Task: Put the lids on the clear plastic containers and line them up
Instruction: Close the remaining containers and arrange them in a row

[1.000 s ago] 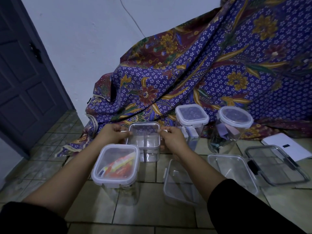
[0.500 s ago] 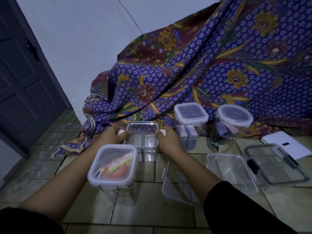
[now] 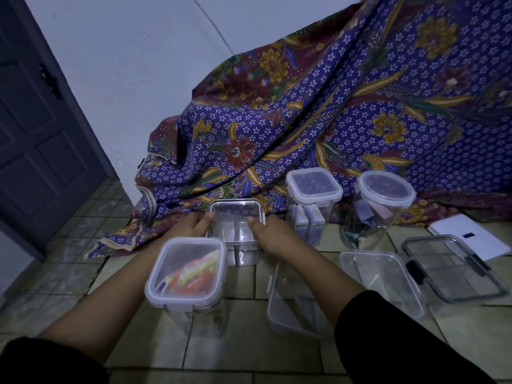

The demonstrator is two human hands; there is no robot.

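Observation:
A clear square container (image 3: 236, 217) with its lid on stands on the tiled floor at centre. My left hand (image 3: 191, 225) grips its left side and my right hand (image 3: 270, 234) grips its right side, thumbs at the lid's near corners. In front of it, nearer me, stands a lidded container (image 3: 185, 273) holding red and yellow packets. Two more lidded ones stand behind on the right: a square one (image 3: 313, 187) and a round one (image 3: 383, 191). Two open shallow containers (image 3: 293, 309) (image 3: 379, 278) lie on the floor. A dark-rimmed lid (image 3: 451, 270) lies at the right.
A purple floral cloth (image 3: 318, 112) hangs draped behind the containers and spills onto the floor. A white box (image 3: 468, 234) lies at the far right. A dark door (image 3: 36, 120) and a white wall (image 3: 133, 65) are at the left.
Both hands have stayed on the centre container, their thumbs shifting from the lid's side clips towards its near corners. My view has tilted slightly.

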